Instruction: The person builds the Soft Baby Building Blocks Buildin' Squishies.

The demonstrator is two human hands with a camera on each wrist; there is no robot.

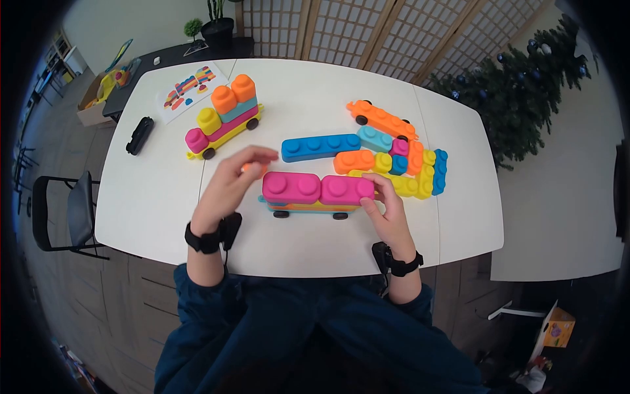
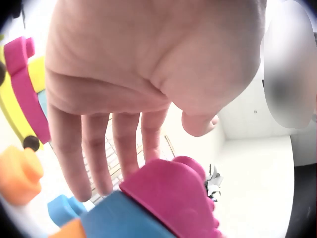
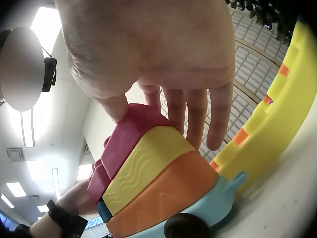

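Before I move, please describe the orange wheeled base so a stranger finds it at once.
On the white table, find the blocks beyond the right hand. At their far edge lies the orange base, the only orange piece with black wheels.

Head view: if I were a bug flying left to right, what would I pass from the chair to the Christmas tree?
Black chair, black object, yellow toy wagon, long blue block, Christmas tree.
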